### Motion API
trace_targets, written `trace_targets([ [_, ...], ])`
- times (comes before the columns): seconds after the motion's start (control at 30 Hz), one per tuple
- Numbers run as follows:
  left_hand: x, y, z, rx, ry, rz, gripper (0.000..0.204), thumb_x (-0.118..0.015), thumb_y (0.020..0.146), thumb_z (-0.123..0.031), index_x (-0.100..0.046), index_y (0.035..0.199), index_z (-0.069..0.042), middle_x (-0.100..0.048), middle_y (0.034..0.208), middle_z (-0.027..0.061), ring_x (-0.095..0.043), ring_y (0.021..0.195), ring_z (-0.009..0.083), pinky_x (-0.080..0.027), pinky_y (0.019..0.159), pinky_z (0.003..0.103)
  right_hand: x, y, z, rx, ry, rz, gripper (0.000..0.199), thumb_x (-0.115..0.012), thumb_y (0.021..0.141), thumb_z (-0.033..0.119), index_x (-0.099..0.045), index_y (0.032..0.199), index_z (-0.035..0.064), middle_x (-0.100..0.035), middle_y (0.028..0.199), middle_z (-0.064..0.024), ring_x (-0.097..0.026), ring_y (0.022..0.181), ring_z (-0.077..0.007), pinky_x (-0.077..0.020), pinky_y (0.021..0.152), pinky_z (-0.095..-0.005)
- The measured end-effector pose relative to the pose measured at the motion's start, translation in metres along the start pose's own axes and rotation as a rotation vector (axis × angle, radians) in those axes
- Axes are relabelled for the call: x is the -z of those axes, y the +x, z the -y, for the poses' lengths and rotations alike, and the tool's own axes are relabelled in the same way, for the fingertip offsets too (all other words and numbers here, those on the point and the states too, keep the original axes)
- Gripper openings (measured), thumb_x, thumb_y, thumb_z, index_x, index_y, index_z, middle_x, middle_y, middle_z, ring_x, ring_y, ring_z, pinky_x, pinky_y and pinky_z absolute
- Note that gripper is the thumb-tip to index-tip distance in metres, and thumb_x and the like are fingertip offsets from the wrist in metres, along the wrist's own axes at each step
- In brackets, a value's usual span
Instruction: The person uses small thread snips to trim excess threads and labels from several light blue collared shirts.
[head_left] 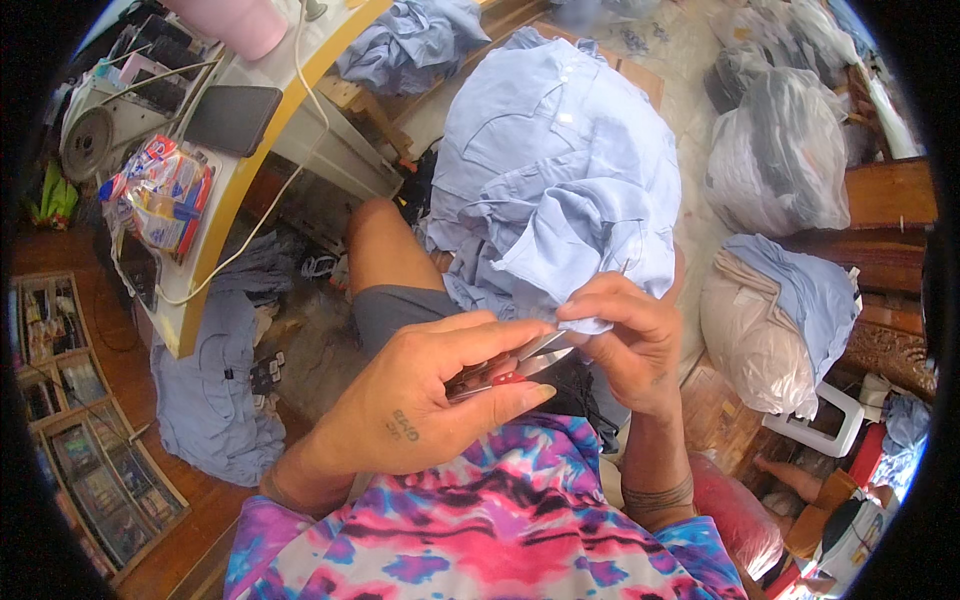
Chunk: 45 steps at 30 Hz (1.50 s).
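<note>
While the pale blue garment (555, 130) lies bunched across the lap (398, 315), the right hand (635, 345) pinches an edge of it between thumb and fingers, probably to steady the cloth. The left hand (425, 385) grips a small metal tool with a red part (508, 379), its tip pointed toward that edge, apparently for close control.
</note>
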<state>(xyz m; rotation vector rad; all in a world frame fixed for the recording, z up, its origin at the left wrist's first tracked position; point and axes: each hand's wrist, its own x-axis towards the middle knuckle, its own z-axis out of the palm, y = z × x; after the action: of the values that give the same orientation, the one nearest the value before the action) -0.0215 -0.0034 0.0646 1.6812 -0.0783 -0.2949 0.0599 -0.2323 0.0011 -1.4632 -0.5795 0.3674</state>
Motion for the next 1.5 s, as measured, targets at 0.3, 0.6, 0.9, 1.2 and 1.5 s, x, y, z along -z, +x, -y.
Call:
trace_targets([
  [0.3, 0.0, 0.0, 0.004, 0.006, 0.005, -0.011, 0.045, -0.08, 0.091, -0.011, -0.066, 0.129, 0.006, -0.059, 0.087, 0.0054, -0.053, 0.075, 0.0104, -0.043, 0.064, 0.025, -0.003, 0.001, 0.0, 0.01, -0.002, -0.003, 0.031, -0.071, 0.082, -0.012, -0.078, 0.11, -0.0008, -0.072, 0.099, -0.0112, -0.066, 0.089, -0.0169, -0.0499, 0.078, -0.0265],
  [0.6, -0.002, -0.002, 0.006, 0.122, -0.116, -0.015, 0.038, -0.078, 0.092, -0.01, -0.067, 0.125, 0.005, -0.064, 0.09, 0.0037, -0.056, 0.08, 0.0062, -0.045, 0.069, 0.022, -0.002, 0.0, 0.001, 0.003, -0.038, 0.01, 0.032, -0.069, 0.08, -0.011, -0.078, 0.109, -0.0002, -0.072, 0.098, -0.0113, -0.067, 0.09, -0.0179, -0.0499, 0.078, -0.027],
  [0.9, 0.007, -0.001, 0.005, 0.324, -0.288, 0.096, 0.031, -0.073, 0.097, -0.011, -0.068, 0.124, 0.004, -0.065, 0.096, -0.0013, -0.058, 0.086, 0.0038, -0.046, 0.074, 0.02, 0.012, 0.015, 0.015, -0.068, -0.164, 0.266, 0.032, -0.065, 0.081, -0.01, -0.076, 0.109, 0.0013, -0.073, 0.099, -0.011, -0.07, 0.09, -0.0232, -0.0518, 0.079, -0.0326],
  [1.2, 0.01, 0.001, 0.01, 0.395, -0.415, 0.127, 0.027, -0.069, 0.101, -0.018, -0.068, 0.119, 0.002, -0.06, 0.088, -0.0048, -0.05, 0.077, 0.0007, -0.039, 0.066, 0.019, 0.016, 0.03, 0.016, 0.025, -0.227, 0.408, 0.027, -0.067, 0.081, -0.006, -0.073, 0.107, 0.0009, -0.071, 0.097, -0.0135, -0.07, 0.09, -0.0304, -0.053, 0.079, -0.0375],
  [1.5, 0.004, -0.005, 0.027, 0.346, -0.351, 0.068, 0.024, -0.068, 0.101, -0.02, -0.069, 0.113, 0.001, -0.054, 0.072, -0.0075, -0.041, 0.057, -0.0009, -0.03, 0.052, 0.019, 0.016, 0.039, 0.01, 0.091, -0.249, 0.501, 0.025, -0.069, 0.084, 0.0, -0.073, 0.108, 0.0031, -0.068, 0.093, -0.0134, -0.067, 0.087, -0.0332, -0.0518, 0.076, -0.0402],
])
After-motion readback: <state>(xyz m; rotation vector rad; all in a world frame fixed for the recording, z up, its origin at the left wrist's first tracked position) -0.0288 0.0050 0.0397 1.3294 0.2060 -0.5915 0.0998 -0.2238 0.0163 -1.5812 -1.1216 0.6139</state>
